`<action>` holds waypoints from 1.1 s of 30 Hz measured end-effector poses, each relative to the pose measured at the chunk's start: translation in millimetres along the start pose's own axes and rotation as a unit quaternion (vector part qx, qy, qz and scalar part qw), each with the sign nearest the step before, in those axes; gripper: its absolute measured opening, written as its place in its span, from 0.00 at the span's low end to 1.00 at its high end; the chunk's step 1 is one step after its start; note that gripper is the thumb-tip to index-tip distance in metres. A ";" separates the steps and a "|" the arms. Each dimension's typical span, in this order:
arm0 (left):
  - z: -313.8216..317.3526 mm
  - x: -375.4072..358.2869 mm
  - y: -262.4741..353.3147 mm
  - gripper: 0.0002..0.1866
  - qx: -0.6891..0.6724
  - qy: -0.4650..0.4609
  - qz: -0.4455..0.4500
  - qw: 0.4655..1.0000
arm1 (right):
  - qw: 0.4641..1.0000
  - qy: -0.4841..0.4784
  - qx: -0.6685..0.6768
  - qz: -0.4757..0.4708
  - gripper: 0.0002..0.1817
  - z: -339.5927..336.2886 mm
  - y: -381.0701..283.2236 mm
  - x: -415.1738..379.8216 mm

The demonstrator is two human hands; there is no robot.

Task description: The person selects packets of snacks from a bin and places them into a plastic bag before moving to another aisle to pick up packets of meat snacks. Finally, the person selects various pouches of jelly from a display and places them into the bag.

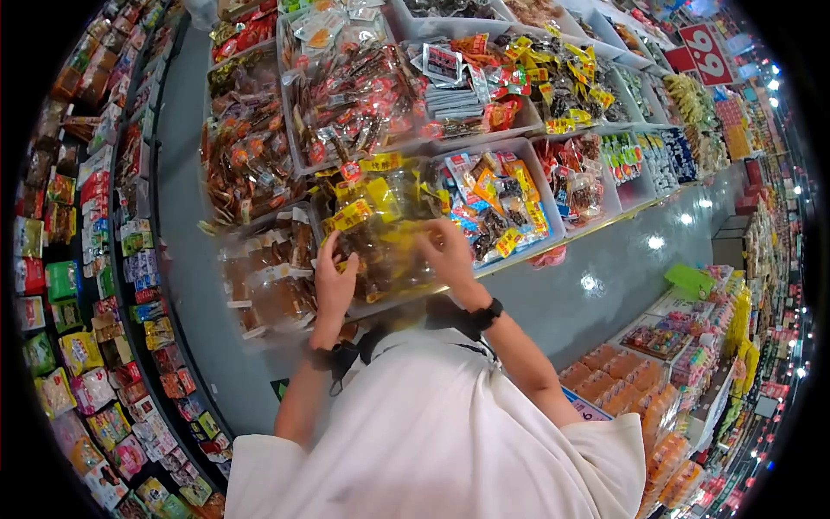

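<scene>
Both my hands are over a bin of clear snack packets with yellow labels [378,206], dark food showing through the plastic. My left hand [335,281] is at the bin's left side, thumb and fingers apart against the packets. From the right reaches my right hand [448,253], fingers apart and bent over the packets, slightly smeared by motion. I see no packet clearly gripped in either hand. Blurring hides where the right fingertips touch.
A bin of blue and orange packets [493,195] adjoins on the right. Brown packets [268,281] fill the bin on the left. Farther bins hold red-labelled packets [350,104] and black-and-yellow ones [566,78]. Shelves [156,251] line the left aisle; orange packaged goods [618,381] stand right.
</scene>
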State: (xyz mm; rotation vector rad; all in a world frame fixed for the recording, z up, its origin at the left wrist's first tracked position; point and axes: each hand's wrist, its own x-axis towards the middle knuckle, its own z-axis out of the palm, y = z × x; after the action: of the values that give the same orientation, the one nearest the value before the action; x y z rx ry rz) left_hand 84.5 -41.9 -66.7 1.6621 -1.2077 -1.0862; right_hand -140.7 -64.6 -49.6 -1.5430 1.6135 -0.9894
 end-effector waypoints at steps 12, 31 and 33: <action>129.1 -12.2 115.3 0.24 0.118 -0.043 0.143 0.982 | 0.976 0.058 -0.210 0.004 0.28 -161.0 169.1 31.3; 214.7 -12.7 123.7 0.24 0.074 -0.221 0.070 0.970 | 0.959 0.092 0.194 0.186 0.12 -208.3 151.4 49.4; 208.0 -15.4 124.6 0.25 0.032 -0.229 0.033 0.972 | 0.878 0.064 0.423 0.216 0.17 -201.8 130.8 45.8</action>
State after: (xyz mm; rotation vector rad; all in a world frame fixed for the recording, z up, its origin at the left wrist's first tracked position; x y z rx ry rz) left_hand -149.7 -79.1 -13.7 1.4469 -1.5887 -1.4522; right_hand -382.8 -96.3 -67.5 -0.5055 1.2401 -1.3029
